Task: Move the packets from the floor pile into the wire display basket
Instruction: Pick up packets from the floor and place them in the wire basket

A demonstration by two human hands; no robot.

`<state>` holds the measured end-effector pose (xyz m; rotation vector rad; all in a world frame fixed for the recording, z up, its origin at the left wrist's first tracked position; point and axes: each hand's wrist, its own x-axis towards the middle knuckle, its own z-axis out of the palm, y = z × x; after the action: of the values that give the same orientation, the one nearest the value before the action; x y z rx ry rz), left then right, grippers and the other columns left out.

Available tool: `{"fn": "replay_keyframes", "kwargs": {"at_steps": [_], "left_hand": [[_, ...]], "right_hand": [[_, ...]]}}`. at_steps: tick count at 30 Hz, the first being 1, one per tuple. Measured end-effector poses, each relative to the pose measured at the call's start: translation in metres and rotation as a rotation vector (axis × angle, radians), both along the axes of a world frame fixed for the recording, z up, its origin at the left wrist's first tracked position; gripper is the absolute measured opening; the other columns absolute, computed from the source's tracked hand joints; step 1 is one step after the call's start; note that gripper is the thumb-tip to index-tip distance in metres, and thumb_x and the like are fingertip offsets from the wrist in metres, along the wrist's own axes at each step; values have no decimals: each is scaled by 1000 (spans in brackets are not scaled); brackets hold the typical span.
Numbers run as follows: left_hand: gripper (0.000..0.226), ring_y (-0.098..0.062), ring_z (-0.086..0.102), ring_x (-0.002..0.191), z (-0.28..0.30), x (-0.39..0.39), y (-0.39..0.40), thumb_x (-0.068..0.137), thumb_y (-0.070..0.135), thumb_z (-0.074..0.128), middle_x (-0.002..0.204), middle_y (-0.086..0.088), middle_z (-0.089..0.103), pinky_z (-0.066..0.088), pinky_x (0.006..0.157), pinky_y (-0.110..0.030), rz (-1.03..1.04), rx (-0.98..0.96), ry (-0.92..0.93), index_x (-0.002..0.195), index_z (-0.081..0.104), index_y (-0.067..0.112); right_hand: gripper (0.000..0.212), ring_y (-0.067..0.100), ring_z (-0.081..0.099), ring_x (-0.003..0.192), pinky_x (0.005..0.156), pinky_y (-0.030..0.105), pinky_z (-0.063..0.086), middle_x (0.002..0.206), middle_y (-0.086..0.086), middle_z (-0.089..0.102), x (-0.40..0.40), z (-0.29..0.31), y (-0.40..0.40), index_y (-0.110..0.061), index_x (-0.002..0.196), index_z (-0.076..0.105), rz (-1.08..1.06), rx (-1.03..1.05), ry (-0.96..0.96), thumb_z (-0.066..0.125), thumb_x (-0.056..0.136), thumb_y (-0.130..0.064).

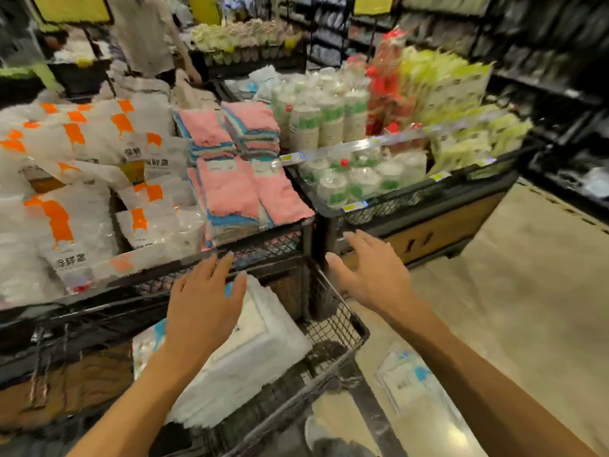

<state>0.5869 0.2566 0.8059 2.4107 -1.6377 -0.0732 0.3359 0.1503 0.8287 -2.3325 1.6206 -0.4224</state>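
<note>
A black wire display basket stands low in front of me and holds a stack of white packets with blue marks. My left hand lies flat over the top packet with its fingers spread; whether it touches the packet is unclear. My right hand hovers open over the basket's right corner and holds nothing. More white packets with blue marks lie on the floor to the right of the basket, partly hidden by my right forearm.
Behind the basket, raised wire bins hold white bags with orange marks, stacked pink and blue cloths and wrapped cups. A person stands at the far bins. Beige floor stretches to the right. Dark shelving lines the right wall.
</note>
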Motion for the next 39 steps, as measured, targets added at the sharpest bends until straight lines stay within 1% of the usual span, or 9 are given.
{"fn": "replay_keyframes", "kwargs": {"at_steps": [3,7,9,15,18,24,28,33,39], "left_hand": [[61,-26,36,148,-9,-37,-4,105,55,30,163,-4,36,29,121,-47,-149,12,56,159,33,26],[63,-26,38,148,-18,-102,-17,105,58,23,162,-5,39,31,120,-47,-332,15,92,157,38,26],[65,-24,39,147,-16,-134,-20,103,58,22,159,-5,44,31,119,-46,-418,-24,101,155,43,25],[57,-21,37,149,-7,-214,-50,107,51,33,161,-2,40,29,119,-43,-634,-30,51,157,38,25],[55,-21,41,146,-11,-255,-71,107,50,35,157,-2,46,33,117,-42,-721,-39,40,154,44,23],[54,-20,40,147,-39,-331,-109,107,48,36,158,-3,45,33,119,-41,-801,12,42,155,43,22],[57,-20,41,146,-57,-369,-133,106,49,36,157,-4,46,34,120,-43,-799,55,57,155,41,21],[55,-22,47,142,-82,-393,-159,106,46,40,154,-5,50,37,118,-45,-790,107,49,155,42,19],[57,-22,44,144,-134,-405,-203,106,48,34,155,-5,48,34,119,-44,-778,200,47,154,41,18]], "right_hand": [[69,19,34,150,125,47,21,162,2,41,-53,-1,34,-23,155,44,-158,1,8,46,99,-64],[67,21,39,146,119,38,28,161,1,42,-124,5,78,-23,155,43,-349,-4,57,47,100,-63],[63,22,44,140,114,35,32,155,0,49,-158,9,96,-22,152,46,-439,-17,57,49,101,-59],[66,20,39,146,120,41,30,160,-4,43,-241,4,126,-30,156,38,-682,16,29,45,100,-64],[67,21,38,147,120,36,27,160,-1,43,-278,-10,130,-26,156,40,-766,33,14,45,100,-64],[70,20,33,150,122,35,25,164,-1,37,-354,-41,122,-25,158,35,-881,94,-17,45,100,-63],[70,20,36,149,121,36,28,162,-1,39,-396,-63,108,-24,157,37,-907,122,-6,45,100,-64],[72,20,33,151,122,36,27,165,-1,35,-429,-92,85,-23,159,33,-920,206,-7,46,100,-63],[77,23,34,150,122,39,29,164,1,36,-445,-136,46,-20,159,31,-961,273,-14,48,98,-64]]}}
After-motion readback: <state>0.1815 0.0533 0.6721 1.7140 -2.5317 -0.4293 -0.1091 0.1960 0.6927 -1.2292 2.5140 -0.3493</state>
